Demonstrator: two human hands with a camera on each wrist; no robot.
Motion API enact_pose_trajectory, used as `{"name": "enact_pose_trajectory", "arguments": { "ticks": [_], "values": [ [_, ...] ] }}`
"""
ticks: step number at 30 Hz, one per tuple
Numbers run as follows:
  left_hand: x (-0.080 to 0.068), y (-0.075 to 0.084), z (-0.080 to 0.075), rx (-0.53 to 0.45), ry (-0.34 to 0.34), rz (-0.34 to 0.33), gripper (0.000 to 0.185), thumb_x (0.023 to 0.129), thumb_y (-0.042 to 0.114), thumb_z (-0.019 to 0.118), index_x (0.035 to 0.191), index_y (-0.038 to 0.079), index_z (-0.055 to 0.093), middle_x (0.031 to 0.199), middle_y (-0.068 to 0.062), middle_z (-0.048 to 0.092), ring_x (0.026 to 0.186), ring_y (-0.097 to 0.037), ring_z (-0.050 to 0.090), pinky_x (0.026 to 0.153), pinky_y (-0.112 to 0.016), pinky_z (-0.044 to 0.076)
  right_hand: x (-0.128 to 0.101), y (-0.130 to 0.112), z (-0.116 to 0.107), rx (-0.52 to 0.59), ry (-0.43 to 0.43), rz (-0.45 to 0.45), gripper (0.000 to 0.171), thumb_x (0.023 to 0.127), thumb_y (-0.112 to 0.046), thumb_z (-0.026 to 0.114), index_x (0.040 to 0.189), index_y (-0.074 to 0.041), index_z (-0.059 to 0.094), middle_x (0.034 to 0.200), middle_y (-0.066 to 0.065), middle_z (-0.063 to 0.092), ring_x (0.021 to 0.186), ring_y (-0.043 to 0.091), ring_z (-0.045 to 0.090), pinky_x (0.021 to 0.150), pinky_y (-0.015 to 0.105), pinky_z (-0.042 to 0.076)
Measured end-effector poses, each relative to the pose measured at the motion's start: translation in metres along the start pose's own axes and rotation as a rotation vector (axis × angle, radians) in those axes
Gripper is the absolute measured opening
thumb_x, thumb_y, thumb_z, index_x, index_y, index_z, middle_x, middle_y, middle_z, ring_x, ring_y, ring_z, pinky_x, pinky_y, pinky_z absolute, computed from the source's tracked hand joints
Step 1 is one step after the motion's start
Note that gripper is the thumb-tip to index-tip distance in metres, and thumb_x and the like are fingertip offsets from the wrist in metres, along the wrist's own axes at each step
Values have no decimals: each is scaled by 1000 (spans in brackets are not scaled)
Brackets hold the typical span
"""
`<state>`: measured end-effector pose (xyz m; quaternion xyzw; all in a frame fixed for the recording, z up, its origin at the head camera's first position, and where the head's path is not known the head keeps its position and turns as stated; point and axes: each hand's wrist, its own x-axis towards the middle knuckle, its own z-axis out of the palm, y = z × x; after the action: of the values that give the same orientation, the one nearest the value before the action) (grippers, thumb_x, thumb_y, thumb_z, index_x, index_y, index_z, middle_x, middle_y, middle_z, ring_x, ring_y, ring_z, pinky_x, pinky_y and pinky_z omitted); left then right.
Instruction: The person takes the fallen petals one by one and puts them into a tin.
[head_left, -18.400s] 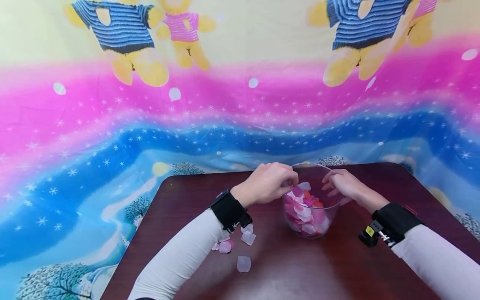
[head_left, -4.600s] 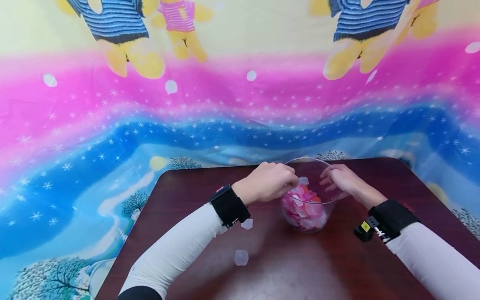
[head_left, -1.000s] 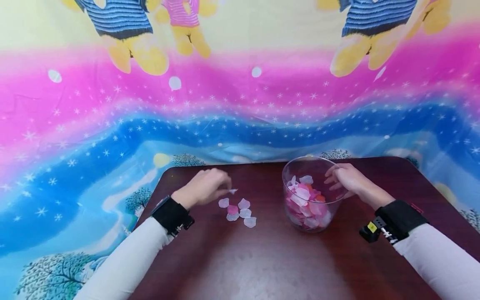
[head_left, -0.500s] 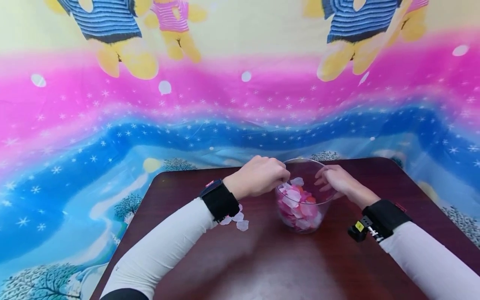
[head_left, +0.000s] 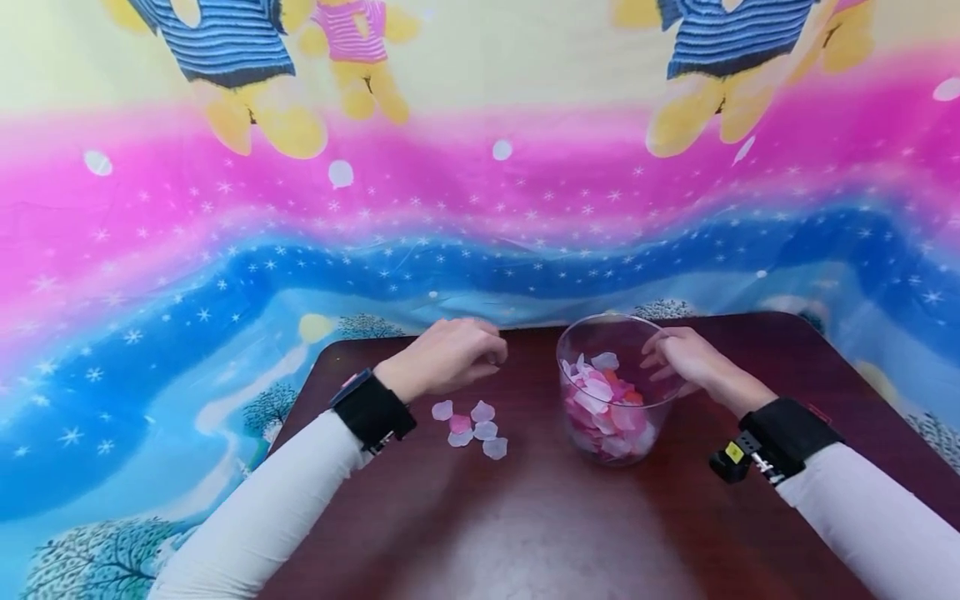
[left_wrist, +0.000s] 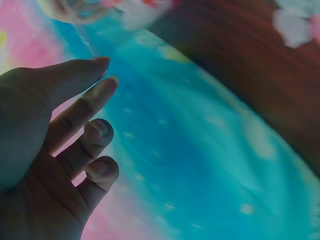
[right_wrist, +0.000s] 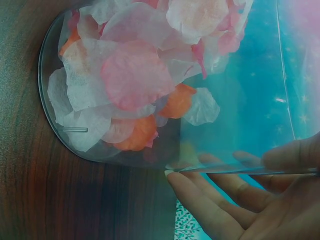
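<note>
A clear plastic cup [head_left: 617, 333] stands on the dark wooden table [head_left: 540, 525], partly filled with pink, white and orange petals [head_left: 603, 404]. My right hand [head_left: 678, 360] grips the cup's right rim; in the right wrist view the thumb [right_wrist: 292, 155] lies across the rim from the fingers [right_wrist: 210, 205], with the petals [right_wrist: 135, 75] seen through the cup [right_wrist: 55, 75]. My left hand [head_left: 480, 354] hovers left of the cup, just beyond a small cluster of loose petals [head_left: 472, 427]. Its fingers [left_wrist: 100, 92] are relaxed and hold nothing.
A bright printed cloth [head_left: 225, 275] with bears and stars hangs behind the table and drapes past its far edge. The table's rounded left corner [head_left: 330, 350] lies close to my left hand. Black bands sit on both wrists.
One second ago my left hand pinched a petal at the cluster; half a second ago it was at the cup's rim. It has since drawn back left, empty. The right hand has stayed on the cup.
</note>
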<state>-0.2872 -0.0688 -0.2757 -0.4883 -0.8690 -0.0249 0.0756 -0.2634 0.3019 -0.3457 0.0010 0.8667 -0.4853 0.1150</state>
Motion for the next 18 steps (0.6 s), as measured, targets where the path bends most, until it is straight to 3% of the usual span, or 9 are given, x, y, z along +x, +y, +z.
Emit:
{"name": "enact_pose_trajectory", "arguments": {
  "ticks": [4,9,15,18],
  "values": [
    [-30,-19,17,-13,-49,-71,6,92,19,78,97,22,75,93,10,67,86,-9,64,71,-30,53,1,1,0,-17,-2,0,46,101,-15,30,136,9,49,137,33,56,119,48,60,73,45,60],
    [-55,-34,50,-57,-99,-154,9,91,19,78,100,19,76,97,6,71,90,-14,66,74,-35,55,3,2,1,-16,-5,3,47,101,-14,31,137,9,48,138,33,56,119,47,60,74,45,60],
    [-62,-41,91,-139,-178,-269,19,91,20,79,109,14,77,108,0,73,101,-20,67,83,-44,56,2,2,-1,-13,-5,0,48,100,-13,30,137,10,47,137,34,56,117,47,61,73,45,60],
    [-61,-43,109,-156,-216,-302,20,90,23,80,108,14,77,105,-2,73,98,-19,66,82,-43,56,3,2,0,-9,-4,5,47,99,-13,29,137,9,48,138,34,56,118,48,60,72,45,60]
  ]
}}
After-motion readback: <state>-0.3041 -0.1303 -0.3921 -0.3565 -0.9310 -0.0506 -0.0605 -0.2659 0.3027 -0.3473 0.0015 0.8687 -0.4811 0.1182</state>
